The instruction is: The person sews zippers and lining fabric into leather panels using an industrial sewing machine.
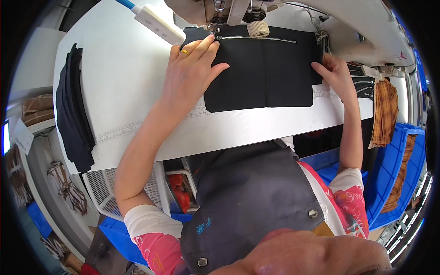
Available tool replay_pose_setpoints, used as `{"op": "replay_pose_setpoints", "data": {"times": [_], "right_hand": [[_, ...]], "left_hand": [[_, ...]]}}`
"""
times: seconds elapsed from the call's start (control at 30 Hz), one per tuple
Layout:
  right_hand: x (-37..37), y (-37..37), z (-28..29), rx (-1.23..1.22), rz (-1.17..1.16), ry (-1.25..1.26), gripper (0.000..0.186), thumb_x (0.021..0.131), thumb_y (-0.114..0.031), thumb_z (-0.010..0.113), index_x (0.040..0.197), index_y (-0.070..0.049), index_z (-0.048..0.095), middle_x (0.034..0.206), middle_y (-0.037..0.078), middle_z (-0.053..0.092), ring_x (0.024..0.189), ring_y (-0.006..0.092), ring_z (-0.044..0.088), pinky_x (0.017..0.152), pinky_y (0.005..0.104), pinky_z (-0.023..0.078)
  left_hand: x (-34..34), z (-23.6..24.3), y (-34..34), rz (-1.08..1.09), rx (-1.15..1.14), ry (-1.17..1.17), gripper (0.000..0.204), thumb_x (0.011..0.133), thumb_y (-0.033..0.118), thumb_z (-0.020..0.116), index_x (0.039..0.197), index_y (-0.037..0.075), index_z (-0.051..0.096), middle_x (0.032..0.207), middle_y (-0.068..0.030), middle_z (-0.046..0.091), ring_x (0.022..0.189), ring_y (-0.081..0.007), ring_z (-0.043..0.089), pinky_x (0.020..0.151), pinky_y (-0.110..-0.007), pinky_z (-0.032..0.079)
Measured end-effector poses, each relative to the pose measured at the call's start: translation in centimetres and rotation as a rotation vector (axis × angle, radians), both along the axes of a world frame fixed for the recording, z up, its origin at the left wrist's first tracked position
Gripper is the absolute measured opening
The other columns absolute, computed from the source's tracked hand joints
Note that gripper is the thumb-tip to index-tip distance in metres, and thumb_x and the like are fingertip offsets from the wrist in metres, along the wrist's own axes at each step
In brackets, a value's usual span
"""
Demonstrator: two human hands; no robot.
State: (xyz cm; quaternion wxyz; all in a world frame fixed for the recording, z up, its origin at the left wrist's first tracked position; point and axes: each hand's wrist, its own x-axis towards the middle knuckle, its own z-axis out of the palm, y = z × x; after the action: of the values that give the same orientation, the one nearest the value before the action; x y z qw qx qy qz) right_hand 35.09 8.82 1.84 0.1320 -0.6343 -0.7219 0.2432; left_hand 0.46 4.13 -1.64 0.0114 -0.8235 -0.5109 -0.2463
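A black fabric panel (256, 75) with a silver zipper (275, 40) set along its far side lies on the white sewing table, partly under the head of a sewing machine (188, 10). My left hand (188, 68) rests on the panel's left part, fingers stretched toward the needle area (217, 27) and thumb apart; a ring is on one finger. At the panel's right edge, my right hand (337, 75) pinches the fabric between thumb and fingers. Whether the needle is in the cloth cannot be seen.
Folded black fabric pieces (73, 110) hang over the table's left edge. A white lamp bar (158, 24) reaches in from the upper left. To the right lie zippers (362, 82), orange plaid cloth (385, 110) and a blue bin (398, 174). A white basket (103, 192) stands below the table.
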Motion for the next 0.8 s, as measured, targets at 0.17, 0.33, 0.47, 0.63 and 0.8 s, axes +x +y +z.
{"op": "replay_pose_setpoints", "data": {"times": [0.17, 0.33, 0.47, 0.63, 0.8], "right_hand": [[-0.1, 0.9, -0.7, 0.232, -0.039, 0.240, 0.040, 0.083, -0.033, 0.073, 0.077, 0.004, 0.060, 0.060, 0.004, 0.052, 0.057, 0.0084, 0.044, 0.053, 0.0266, 0.037], [-1.1, 4.0, -1.2, 0.284, 0.052, -0.016, 0.033, 0.085, -0.030, 0.070, 0.086, 0.001, 0.062, 0.064, 0.010, 0.058, 0.054, 0.0180, 0.048, 0.056, 0.0323, 0.041], [-1.6, 4.1, -1.3, 0.349, 0.034, -0.136, 0.027, 0.085, -0.028, 0.070, 0.089, -0.002, 0.064, 0.069, 0.013, 0.062, 0.061, 0.0264, 0.057, 0.061, 0.0356, 0.045], [-6.0, 3.4, -1.0, 0.989, 0.337, -0.225, 0.015, 0.077, -0.017, 0.074, 0.087, -0.007, 0.067, 0.085, 0.008, 0.067, 0.084, 0.0284, 0.062, 0.070, 0.0388, 0.048], [-14.4, 3.2, -3.4, 0.494, 0.434, 0.216, 0.014, 0.078, -0.020, 0.072, 0.082, -0.007, 0.070, 0.080, 0.011, 0.066, 0.077, 0.0289, 0.062, 0.067, 0.0381, 0.048]], "left_hand": [[0.4, -1.2, -0.3, 0.061, 0.074, 0.069, 0.047, 0.083, 0.035, 0.070, 0.122, 0.010, 0.061, 0.129, 0.0014, 0.059, 0.116, -0.0173, 0.054, 0.104, -0.048, 0.034], [0.4, -1.4, -0.2, 0.067, 0.146, 0.079, 0.047, 0.079, 0.040, 0.072, 0.116, 0.011, 0.063, 0.122, 0.0018, 0.061, 0.110, -0.0154, 0.054, 0.101, -0.052, 0.034], [0.6, -1.4, -0.3, 0.097, 0.172, 0.113, 0.046, 0.079, 0.042, 0.071, 0.115, 0.014, 0.065, 0.121, 0.0024, 0.061, 0.110, -0.0155, 0.053, 0.101, -0.054, 0.035], [0.6, -1.7, -0.4, 0.111, 0.168, 0.118, 0.046, 0.079, 0.044, 0.070, 0.114, 0.014, 0.066, 0.121, 0.0017, 0.062, 0.110, -0.0161, 0.053, 0.101, -0.054, 0.035], [0.8, -1.7, -0.2, 0.110, 0.180, 0.117, 0.047, 0.078, 0.044, 0.071, 0.114, 0.014, 0.066, 0.120, 0.0011, 0.062, 0.108, -0.0164, 0.054, 0.100, -0.053, 0.035]]}}
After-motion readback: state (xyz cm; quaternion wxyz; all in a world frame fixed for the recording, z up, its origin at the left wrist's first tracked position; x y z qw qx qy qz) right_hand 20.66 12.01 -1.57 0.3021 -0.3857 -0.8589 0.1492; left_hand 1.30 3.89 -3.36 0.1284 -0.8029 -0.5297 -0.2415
